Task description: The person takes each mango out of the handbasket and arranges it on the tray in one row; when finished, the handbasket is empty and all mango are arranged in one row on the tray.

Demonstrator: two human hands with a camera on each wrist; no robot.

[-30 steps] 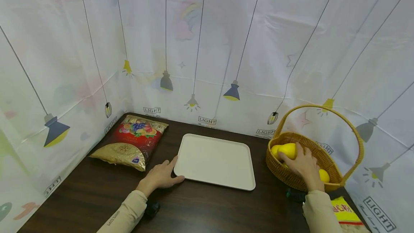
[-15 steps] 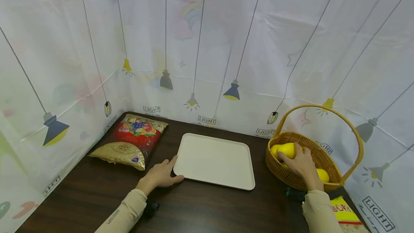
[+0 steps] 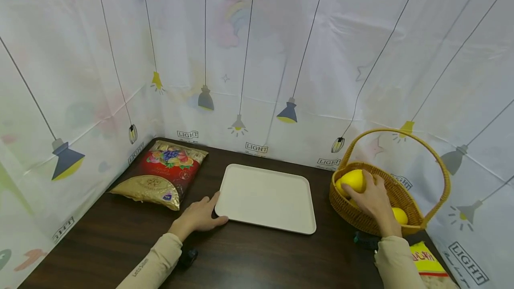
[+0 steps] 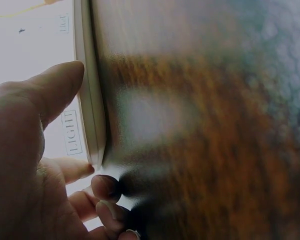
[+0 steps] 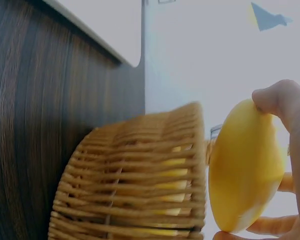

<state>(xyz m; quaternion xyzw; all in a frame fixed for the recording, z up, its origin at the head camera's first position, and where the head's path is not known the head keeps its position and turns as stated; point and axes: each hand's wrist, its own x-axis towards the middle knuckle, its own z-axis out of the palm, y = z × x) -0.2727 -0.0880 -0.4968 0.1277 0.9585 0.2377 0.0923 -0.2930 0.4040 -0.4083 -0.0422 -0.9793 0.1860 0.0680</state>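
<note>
My right hand (image 3: 374,197) grips a yellow fruit (image 3: 354,180) at the left end of the wicker basket (image 3: 349,213). In the right wrist view the fruit (image 5: 246,167) is between thumb and fingers, beside the basket's rim (image 5: 195,150). Other yellow fruit (image 3: 400,216) lies inside the basket. My left hand (image 3: 198,216) touches the near left corner of a white rectangular tray (image 3: 267,197), thumb and fingers spread around that corner. The left wrist view shows the thumb of the left hand (image 4: 35,150) on the tray's edge (image 4: 92,100).
A red and gold bag (image 3: 162,175) lies at the back left of the dark table (image 3: 241,258). A yellow packet (image 3: 427,260) is at the lower right, beside the right forearm. Printed white curtains (image 3: 249,57) stand behind the table.
The yellow fruit in my right hand has risen slightly within the basket's left end. The left hand stays at the tray's corner.
</note>
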